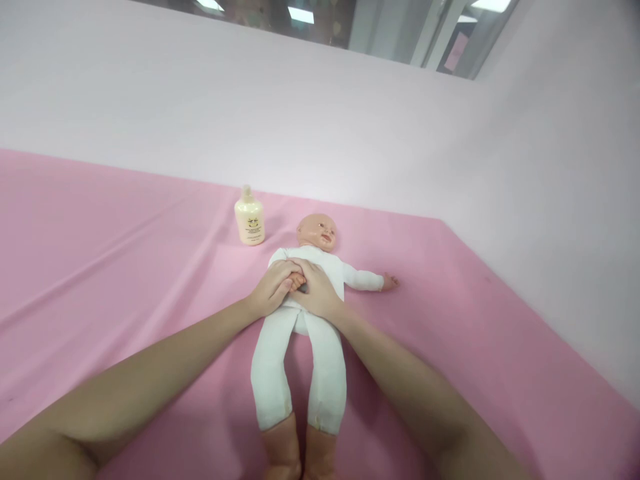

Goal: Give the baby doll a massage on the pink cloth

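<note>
A baby doll [320, 263] in a white bodysuit lies on its back on a pink sheet [125, 267], head away from me. My left hand [273, 288] and my right hand [316, 288] meet over the doll's belly. Both wrap around the doll's small hand [297, 281], which peeks out between my fingers. The doll's other arm [367, 281] stretches out to the right. Its bare feet [300, 450] point toward me at the bottom edge.
A cream lotion bottle [249, 217] stands upright on the sheet just left of the doll's head. A pale wall [350, 127] rises behind the pink surface and along its right side.
</note>
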Tool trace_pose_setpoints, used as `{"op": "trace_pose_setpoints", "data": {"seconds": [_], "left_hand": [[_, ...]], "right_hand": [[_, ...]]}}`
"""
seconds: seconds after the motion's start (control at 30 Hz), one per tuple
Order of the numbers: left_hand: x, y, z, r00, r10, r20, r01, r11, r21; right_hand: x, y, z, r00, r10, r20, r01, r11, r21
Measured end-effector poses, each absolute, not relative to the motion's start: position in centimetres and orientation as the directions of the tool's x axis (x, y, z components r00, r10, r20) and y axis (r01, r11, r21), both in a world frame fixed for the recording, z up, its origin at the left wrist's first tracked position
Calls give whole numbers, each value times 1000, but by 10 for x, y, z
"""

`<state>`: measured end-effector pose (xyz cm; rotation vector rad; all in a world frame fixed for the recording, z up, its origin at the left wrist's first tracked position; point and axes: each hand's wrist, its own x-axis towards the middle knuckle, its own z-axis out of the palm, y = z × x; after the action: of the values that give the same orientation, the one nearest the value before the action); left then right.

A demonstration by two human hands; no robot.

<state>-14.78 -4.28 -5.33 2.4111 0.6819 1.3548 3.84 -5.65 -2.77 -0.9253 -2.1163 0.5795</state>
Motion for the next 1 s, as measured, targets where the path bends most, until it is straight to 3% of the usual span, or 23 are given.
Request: {"op": "trace_pose_setpoints", "data": {"seconds": [1.0], "left_hand": [[-150,-43,-54,447,544,710,280,-839,466]], "right_hand": [[38,-59,-23,-475,772,423,443,625,-643]]}}
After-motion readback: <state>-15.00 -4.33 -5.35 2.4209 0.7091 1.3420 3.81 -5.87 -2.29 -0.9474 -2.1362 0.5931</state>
